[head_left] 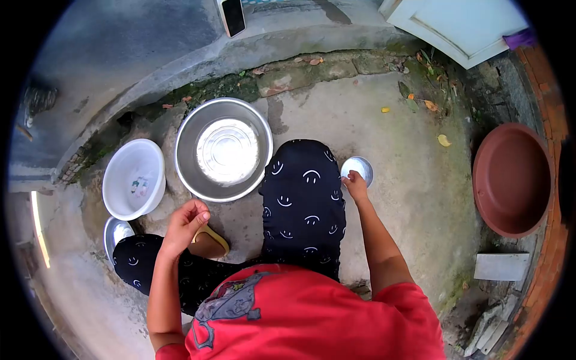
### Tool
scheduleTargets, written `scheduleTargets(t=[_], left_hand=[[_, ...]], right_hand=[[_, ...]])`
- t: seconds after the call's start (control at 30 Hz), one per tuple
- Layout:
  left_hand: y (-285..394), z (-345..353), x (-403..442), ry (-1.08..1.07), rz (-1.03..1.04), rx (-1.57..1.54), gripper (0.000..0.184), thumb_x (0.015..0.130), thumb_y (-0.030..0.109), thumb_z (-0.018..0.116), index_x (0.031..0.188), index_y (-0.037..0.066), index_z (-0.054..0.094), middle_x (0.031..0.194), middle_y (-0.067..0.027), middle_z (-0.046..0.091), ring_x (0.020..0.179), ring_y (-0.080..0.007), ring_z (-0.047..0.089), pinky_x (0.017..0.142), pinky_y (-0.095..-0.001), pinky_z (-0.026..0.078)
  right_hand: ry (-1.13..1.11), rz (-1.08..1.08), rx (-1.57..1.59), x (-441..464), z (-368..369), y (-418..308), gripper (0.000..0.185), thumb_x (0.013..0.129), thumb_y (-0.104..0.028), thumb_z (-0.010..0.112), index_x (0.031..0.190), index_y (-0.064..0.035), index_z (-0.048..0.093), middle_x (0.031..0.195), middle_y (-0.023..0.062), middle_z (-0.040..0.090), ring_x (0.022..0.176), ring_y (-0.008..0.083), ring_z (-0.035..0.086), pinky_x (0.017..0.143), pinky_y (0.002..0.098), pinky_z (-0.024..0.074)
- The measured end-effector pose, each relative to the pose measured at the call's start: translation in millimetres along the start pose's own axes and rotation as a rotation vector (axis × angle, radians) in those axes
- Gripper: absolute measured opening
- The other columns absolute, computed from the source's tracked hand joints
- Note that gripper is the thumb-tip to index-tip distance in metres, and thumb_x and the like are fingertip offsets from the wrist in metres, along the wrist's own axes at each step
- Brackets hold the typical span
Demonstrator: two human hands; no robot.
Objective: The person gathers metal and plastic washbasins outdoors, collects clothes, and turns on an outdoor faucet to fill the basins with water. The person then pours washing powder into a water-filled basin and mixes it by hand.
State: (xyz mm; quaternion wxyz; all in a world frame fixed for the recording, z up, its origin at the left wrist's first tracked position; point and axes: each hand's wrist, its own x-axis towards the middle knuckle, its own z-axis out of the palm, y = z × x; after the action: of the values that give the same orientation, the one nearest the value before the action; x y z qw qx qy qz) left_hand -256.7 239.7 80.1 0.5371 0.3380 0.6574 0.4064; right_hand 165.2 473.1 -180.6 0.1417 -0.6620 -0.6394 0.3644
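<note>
My left hand (187, 227) hovers above the left knee area, near the big steel basin (187, 147). Its fingers are curled in with the thumb against them, and nothing shows in them. Beyond my right knee, my right hand (356, 186) pinches at the near left rim of a small metal bowl (366, 168). The bowl's inside looks pale and bright; I cannot make out any contents. Light reflects off the bottom of the steel basin.
Left of the basin stands a white plastic basin (117, 180), with another metal bowl (111, 237) partly behind my knee. A brown-red tub (510, 180) and a grey slab (502, 267) lie at the right. A phone (233, 17) leans at the top.
</note>
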Motion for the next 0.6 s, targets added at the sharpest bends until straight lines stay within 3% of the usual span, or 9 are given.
scheduleTargets(t=[0.07,0.13,0.17,0.2,0.3,0.37,0.4,0.47,0.6], left_hand=[[-8.7,-1.2,16.6,-0.015,-0.060,0.016,0.011,0.087,0.012,0.058,0.084,0.005,0.051,0.072,0.0055,0.047,0.066,-0.0039,0.043,0.060,-0.0184,0.037],[-10.4,-1.4,26.2,0.004,-0.070,0.053,0.010,0.087,0.012,0.058,0.084,0.005,0.051,0.072,0.0057,0.047,0.066,-0.0035,0.042,0.060,-0.0183,0.037],[-8.5,-0.6,29.0,-0.009,-0.112,0.061,0.009,0.087,0.012,0.058,0.084,0.005,0.051,0.073,0.0057,0.047,0.066,-0.0036,0.042,0.060,-0.0183,0.038],[-9.1,-2.8,31.1,-0.019,-0.152,0.065,0.009,0.087,0.011,0.057,0.085,0.005,0.051,0.073,0.0057,0.048,0.066,-0.0036,0.043,0.060,-0.0183,0.038],[-19.2,-5.6,36.0,-0.004,-0.137,0.019,0.008,0.087,0.010,0.056,0.085,0.004,0.051,0.073,0.0047,0.048,0.066,-0.0044,0.043,0.060,-0.0193,0.038],[-24.7,-6.9,39.7,-0.012,-0.142,-0.011,0.008,0.088,0.009,0.056,0.085,0.004,0.051,0.073,0.0036,0.048,0.066,-0.0055,0.044,0.060,-0.0202,0.039],[-25.4,-7.7,39.5,0.001,-0.144,-0.016,0.008,0.088,0.009,0.056,0.085,0.004,0.051,0.073,0.0036,0.048,0.066,-0.0055,0.044,0.060,-0.0202,0.039],[-27.0,-7.8,42.1,-0.008,-0.201,-0.063,0.008,0.087,0.009,0.056,0.085,0.003,0.051,0.074,0.0032,0.048,0.067,-0.0058,0.044,0.061,-0.0204,0.039],[-42.9,-9.8,45.4,0.012,-0.200,-0.095,0.008,0.088,0.009,0.055,0.086,0.003,0.050,0.074,0.0029,0.047,0.066,-0.0064,0.043,0.061,-0.0205,0.039]], right_hand=[[-0.031,-0.072,-0.240,6.8,22.6,12.2,0.062,0.070,-0.022,0.069,0.121,0.0037,0.045,0.122,0.0235,0.048,0.114,0.0357,0.045,0.096,0.0384,0.0377],[0.049,-0.056,-0.293,22.0,58.7,38.7,0.067,0.070,-0.020,0.068,0.126,0.0040,0.038,0.125,0.0230,0.044,0.118,0.0357,0.041,0.099,0.0381,0.0351],[-0.149,0.110,0.453,57.0,92.0,116.1,0.068,0.071,-0.019,0.067,0.127,0.0036,0.036,0.126,0.0226,0.043,0.119,0.0352,0.039,0.100,0.0378,0.0341],[-0.008,-0.024,-0.346,30.6,66.6,39.9,0.064,0.073,-0.016,0.065,0.127,0.0033,0.036,0.126,0.0211,0.044,0.118,0.0359,0.040,0.099,0.0377,0.0342],[-0.037,-0.143,-0.468,51.9,91.0,90.1,0.051,0.079,-0.016,0.057,0.123,0.0022,0.041,0.121,0.0220,0.048,0.113,0.0358,0.045,0.096,0.0388,0.0367],[-0.044,0.205,-0.104,56.1,89.4,89.3,0.037,0.085,-0.017,0.046,0.118,-0.0008,0.047,0.112,0.0211,0.054,0.104,0.0353,0.053,0.090,0.0409,0.0417],[-0.054,0.194,-0.107,54.7,86.8,82.4,0.037,0.085,-0.017,0.046,0.118,-0.0008,0.047,0.112,0.0211,0.054,0.104,0.0353,0.053,0.090,0.0409,0.0417],[-0.174,-0.056,-0.564,50.9,70.1,59.4,0.034,0.087,-0.019,0.039,0.115,-0.0041,0.050,0.107,0.0196,0.058,0.098,0.0342,0.057,0.083,0.0419,0.0454],[-0.216,-0.257,-0.581,77.7,45.7,-36.8,0.034,0.086,-0.014,0.039,0.115,-0.0025,0.052,0.110,0.0184,0.057,0.097,0.0344,0.057,0.082,0.0413,0.0468]])
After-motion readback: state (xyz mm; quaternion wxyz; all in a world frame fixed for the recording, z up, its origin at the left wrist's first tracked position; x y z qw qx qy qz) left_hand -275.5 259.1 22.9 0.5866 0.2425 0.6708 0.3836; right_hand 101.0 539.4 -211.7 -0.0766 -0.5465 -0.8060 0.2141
